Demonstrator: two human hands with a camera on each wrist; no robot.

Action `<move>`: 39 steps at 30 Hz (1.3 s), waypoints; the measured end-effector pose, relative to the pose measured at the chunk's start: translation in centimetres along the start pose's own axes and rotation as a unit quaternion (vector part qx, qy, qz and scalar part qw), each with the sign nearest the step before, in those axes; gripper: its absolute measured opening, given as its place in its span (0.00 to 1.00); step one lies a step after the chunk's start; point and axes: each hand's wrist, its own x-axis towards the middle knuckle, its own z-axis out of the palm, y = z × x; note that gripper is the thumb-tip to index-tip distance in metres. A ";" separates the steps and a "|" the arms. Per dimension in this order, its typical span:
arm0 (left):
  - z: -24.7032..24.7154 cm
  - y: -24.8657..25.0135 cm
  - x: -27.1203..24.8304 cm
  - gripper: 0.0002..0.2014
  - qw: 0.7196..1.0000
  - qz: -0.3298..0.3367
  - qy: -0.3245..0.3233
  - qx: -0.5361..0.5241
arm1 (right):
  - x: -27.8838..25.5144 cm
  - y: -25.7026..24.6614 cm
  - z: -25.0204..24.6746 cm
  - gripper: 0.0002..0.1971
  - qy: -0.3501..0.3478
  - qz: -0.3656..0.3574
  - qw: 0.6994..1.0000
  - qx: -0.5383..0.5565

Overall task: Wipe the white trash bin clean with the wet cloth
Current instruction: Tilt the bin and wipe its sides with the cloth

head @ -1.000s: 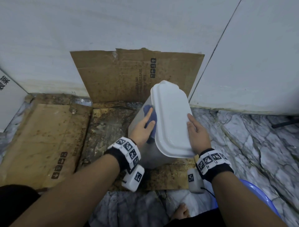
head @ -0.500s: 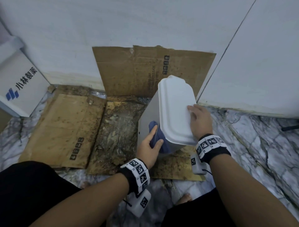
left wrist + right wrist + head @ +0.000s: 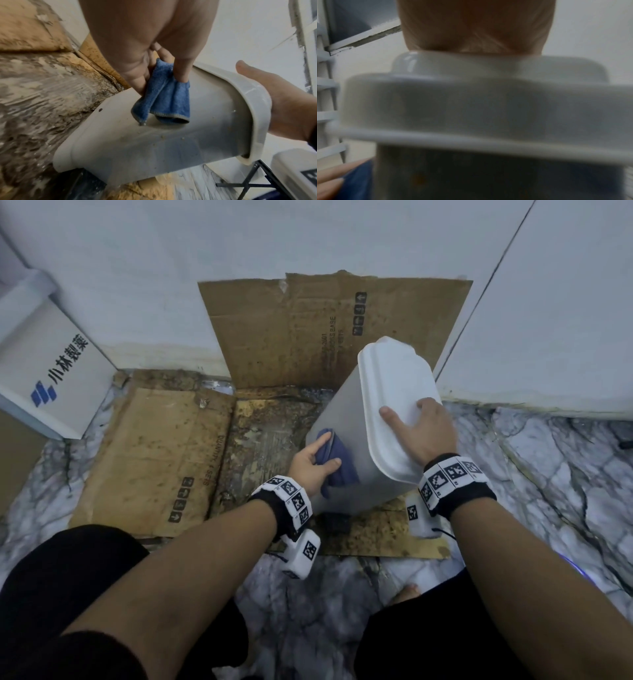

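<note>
The white trash bin (image 3: 344, 419) leans tilted on wet cardboard, its lid (image 3: 394, 378) facing up and toward me. My left hand (image 3: 323, 451) pinches the blue wet cloth (image 3: 339, 463) and holds it against the bin's left side wall, low down. In the left wrist view the cloth (image 3: 164, 97) hangs folded from my left hand (image 3: 161, 83) onto the speckled bin wall (image 3: 154, 142). My right hand (image 3: 411, 422) lies flat on the lid with fingers spread. The right wrist view shows the blurred lid (image 3: 488, 105) under my palm.
Stained cardboard (image 3: 147, 453) covers the floor, and another sheet (image 3: 308, 330) leans on the wall behind the bin. A white box with a blue logo (image 3: 58, 378) stands at the left. Marble floor (image 3: 548, 467) lies to the right. My bare toes (image 3: 406, 594) are near the cardboard's front edge.
My left hand slid the cloth down the bin's side from near the lid toward the base. My right hand moved from the lid's edge onto its top. The bin tilted further.
</note>
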 end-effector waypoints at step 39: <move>6.3 -7.1 2.6 0.25 0.995 0.063 0.057 0.061 | 1.2 1.6 -0.3 0.32 -0.012 0.042 0.988 0.149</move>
